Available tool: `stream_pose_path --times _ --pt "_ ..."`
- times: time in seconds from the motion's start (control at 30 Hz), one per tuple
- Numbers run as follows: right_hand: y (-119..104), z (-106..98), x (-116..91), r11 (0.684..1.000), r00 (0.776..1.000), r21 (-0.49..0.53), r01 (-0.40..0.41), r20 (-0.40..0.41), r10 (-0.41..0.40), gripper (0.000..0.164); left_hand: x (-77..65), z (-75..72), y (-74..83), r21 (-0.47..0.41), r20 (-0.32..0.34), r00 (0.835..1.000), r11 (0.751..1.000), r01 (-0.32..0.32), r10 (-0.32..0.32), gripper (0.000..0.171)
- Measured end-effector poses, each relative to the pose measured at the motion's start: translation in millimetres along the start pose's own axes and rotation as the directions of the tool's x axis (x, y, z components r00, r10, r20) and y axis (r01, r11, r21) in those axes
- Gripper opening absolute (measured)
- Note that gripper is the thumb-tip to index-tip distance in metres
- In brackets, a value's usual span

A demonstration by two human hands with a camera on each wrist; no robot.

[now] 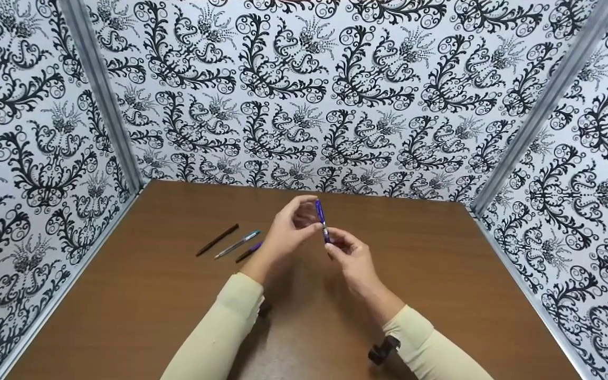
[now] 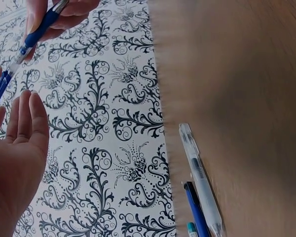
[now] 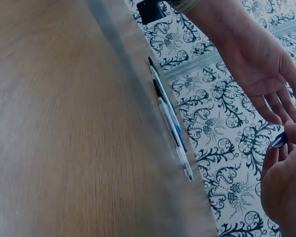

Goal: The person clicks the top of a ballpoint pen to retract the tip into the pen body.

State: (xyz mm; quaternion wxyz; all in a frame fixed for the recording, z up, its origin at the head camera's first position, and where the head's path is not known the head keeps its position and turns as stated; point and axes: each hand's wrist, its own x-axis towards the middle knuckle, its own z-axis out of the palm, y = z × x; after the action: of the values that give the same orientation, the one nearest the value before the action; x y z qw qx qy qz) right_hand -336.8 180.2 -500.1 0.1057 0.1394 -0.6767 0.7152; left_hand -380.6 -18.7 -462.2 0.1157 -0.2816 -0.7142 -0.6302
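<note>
A blue pen (image 1: 320, 210) with a clear middle section and a metal tip is held up over the table between both hands. The left hand (image 1: 289, 224) holds its clip end, thumb against the barrel. In the left wrist view the other fingers of that hand (image 2: 24, 128) are stretched out, palm up. Lower on the pen, the right hand (image 1: 355, 258) pinches the blue grip (image 2: 42, 29) between thumb and fingers. From the right wrist, only a short dark blue part of the pen (image 3: 278, 140) shows beside the right hand (image 3: 288, 180); the rest is hidden.
Left of the hands, a dark pen (image 1: 217, 240), a clear pen with a blue end (image 1: 237, 244) and a purple pen with a black end (image 1: 248, 252) lie side by side on the brown table (image 1: 140, 285). Patterned walls (image 1: 293, 105) stand behind and at both sides.
</note>
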Motion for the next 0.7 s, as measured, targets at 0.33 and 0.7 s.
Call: stream_pose_path --times 0.33,0.7 --pt "1.5 6.3 -3.9 1.000 1.000 0.024 0.005 -0.014 -0.004 0.033 0.3 6.1 6.7 -0.053 -0.016 1.000 0.999 -0.005 0.004 0.061" --pt "1.0 12.9 -7.8 0.999 0.999 0.051 0.010 -0.039 -0.008 0.034 0.6 9.7 11.7 -0.058 -0.035 0.999 0.998 -0.023 0.021 0.061"
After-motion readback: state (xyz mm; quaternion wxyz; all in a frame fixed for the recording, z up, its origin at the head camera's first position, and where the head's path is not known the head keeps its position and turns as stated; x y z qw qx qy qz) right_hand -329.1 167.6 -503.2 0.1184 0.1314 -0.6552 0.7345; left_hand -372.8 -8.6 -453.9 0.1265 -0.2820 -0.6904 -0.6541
